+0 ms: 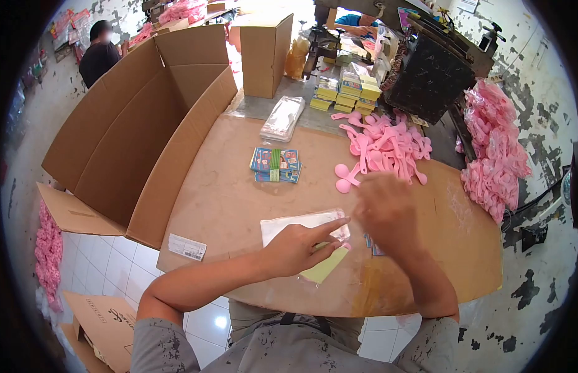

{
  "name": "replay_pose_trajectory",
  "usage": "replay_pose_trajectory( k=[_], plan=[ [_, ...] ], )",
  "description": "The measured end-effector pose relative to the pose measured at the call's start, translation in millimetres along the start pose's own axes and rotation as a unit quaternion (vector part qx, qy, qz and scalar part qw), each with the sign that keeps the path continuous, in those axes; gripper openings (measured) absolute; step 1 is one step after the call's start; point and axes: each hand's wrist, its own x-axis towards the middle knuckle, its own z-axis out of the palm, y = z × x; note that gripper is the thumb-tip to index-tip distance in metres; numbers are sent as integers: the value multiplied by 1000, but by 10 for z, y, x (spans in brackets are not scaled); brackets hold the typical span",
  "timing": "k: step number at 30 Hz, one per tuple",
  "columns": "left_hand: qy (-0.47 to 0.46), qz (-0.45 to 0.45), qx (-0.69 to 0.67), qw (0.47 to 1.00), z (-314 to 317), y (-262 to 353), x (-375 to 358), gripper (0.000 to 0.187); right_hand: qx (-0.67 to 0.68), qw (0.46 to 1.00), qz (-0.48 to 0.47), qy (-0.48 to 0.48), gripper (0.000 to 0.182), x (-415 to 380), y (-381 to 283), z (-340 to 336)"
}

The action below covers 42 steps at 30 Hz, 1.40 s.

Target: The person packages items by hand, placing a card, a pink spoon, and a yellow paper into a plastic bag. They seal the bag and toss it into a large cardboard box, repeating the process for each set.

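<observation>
Cardboard sheeting in plain brown covers the worktable, which stands on a white tiled floor beside a wall of flaking grey-and-white paint. A large open corrugated carton leans against the table's left edge. On the top lie a banded bundle of printed blue cards, a stack of clear plastic bags, a heap of pink plastic spoons and, further back, yellow-green packs beside a dark metal machine. Bagged pink spoons pile up at the right. Another person in a dark shirt sits at the far left.

Near the front edge lies a clear plastic sleeve with a pale yellow card inside; its long axis runs diagonally, from the near left up toward the far right. The left hand rests on it, fingers loosely extended, index pressing the sleeve rather than clasping it. The right hand is motion-blurred just right of the sleeve; I cannot tell how far open it is or whether it holds anything.
</observation>
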Motion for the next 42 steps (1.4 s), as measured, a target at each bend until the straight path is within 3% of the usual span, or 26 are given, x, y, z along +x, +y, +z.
replay_pose_trajectory(
  k=[2,3,4,7,11,14,23,28,31,33,35,37,39,40,42],
  plan=[
    [-4,-45,-66,997,28,-19,5,50,91,994,45,39,12,39,280,-237],
    [-4,-66,-99,993,32,-26,11,50,225,960,166,-2,11,-119,496,-335],
    [-9,-82,-110,990,-3,-21,27,51,351,892,281,-47,12,-271,625,-416],
    [-6,-106,-134,985,-88,-10,68,54,311,925,213,-53,14,-419,578,-533],
    [-5,-104,-108,989,-18,57,40,56,184,980,76,5,21,-455,97,-272],
    [-18,-100,-87,991,62,28,-18,59,130,991,-4,34,24,-374,-138,-156],
    [-34,-66,-27,997,26,47,-18,63,91,995,-36,19,21,-364,-178,7],
    [-28,-65,-48,996,-7,31,7,61,172,982,67,33,12,-374,-127,4],
    [-8,-71,-92,993,-5,28,16,55,272,931,232,69,6,-451,91,-132],
    [0,-89,-127,988,26,11,23,49,354,889,281,81,5,-641,502,-290],
    [15,-139,-198,970,5,54,54,40,532,761,372,3,11,-1043,1040,-706],
    [25,-183,-241,953,-34,39,70,32,705,662,255,12,16,-1524,1716,-873],
    [26,-222,-260,939,-55,-28,80,25,452,772,447,-10,23,-1710,1953,-816],
    [38,-216,-282,934,-55,-29,86,24,304,795,524,-21,26,-1758,2017,-799],
    [61,-203,-325,922,-58,-34,106,22,170,880,444,-12,34,-1773,1978,-747]
  ],
)
